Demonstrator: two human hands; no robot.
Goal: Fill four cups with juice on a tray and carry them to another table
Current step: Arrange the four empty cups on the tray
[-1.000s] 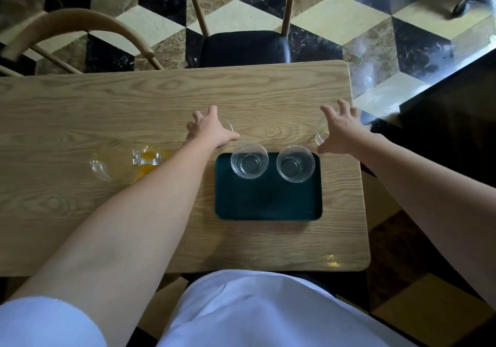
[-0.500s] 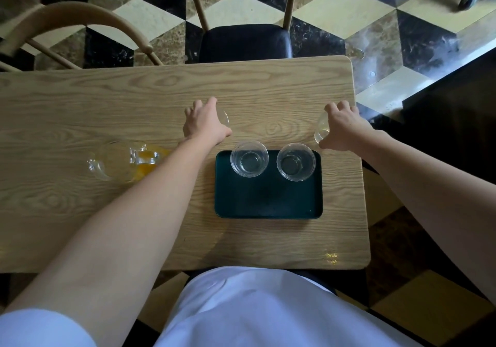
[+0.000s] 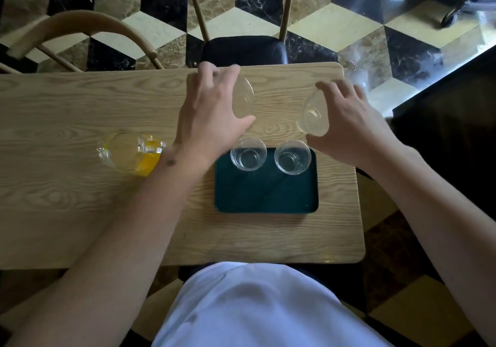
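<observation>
Wooden desk (image 3: 80, 110) over tiled floor. Left hand (image 3: 212, 121) grasps tilted cup (image 3: 243, 97); right hand (image 3: 346, 123) grasps second cup (image 3: 312, 117). Tray (image 3: 265, 193) just below both hands, toward body; its near half bare behind two empty cups. Jug (image 3: 128, 152) beside left wrist.

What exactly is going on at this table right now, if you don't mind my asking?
A person is setting up glass cups on a dark tray. Two empty cups already stand at its far edge. The left hand holds a third cup and the right hand a fourth cup, both tilted above the table. The juice pitcher waits to the left, untouched.
</observation>
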